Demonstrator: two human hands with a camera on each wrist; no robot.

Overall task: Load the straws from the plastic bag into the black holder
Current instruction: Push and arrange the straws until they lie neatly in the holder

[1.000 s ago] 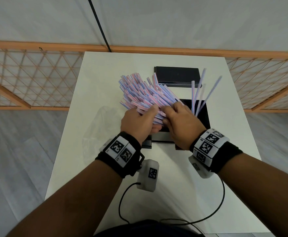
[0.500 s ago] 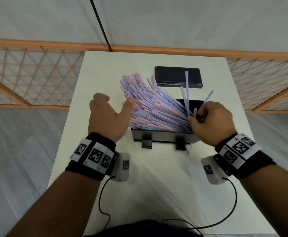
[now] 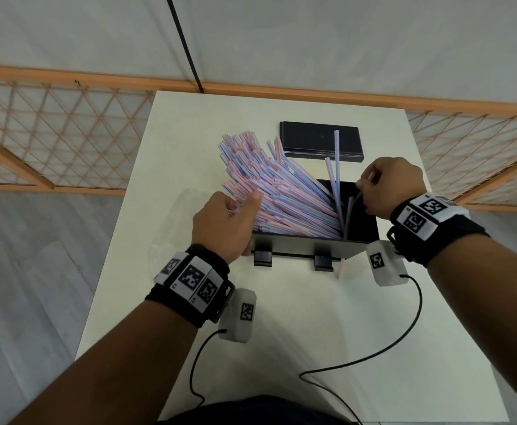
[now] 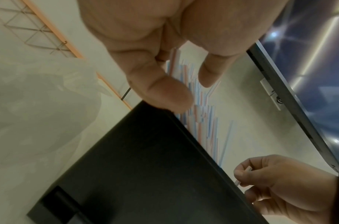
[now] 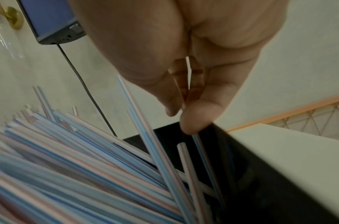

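Note:
The black holder (image 3: 294,248) stands mid-table, packed with a thick bundle of striped straws (image 3: 281,197) that leans out over its left side. My left hand (image 3: 238,207) is against the bundle's left end, thumb on top and fingers curled round some straws. A few straws stand upright at the holder's right end. There my right hand (image 3: 363,191) pinches one straw (image 5: 201,148) between thumb and fingers, its lower end down inside the holder (image 5: 260,181). The clear plastic bag (image 3: 171,237) lies flat on the table left of the holder.
A black lid (image 3: 312,139) lies behind the holder. One loose straw (image 3: 340,268) rests on the table by the holder's front right foot. Wrist-camera cables (image 3: 373,354) trail across the near table. An orange lattice fence (image 3: 51,142) runs behind the white table (image 3: 312,332).
My left hand moved right from beside the bundle and closed on its left end. My right hand lifted and shifted right, now pinching a single straw over the holder's right end.

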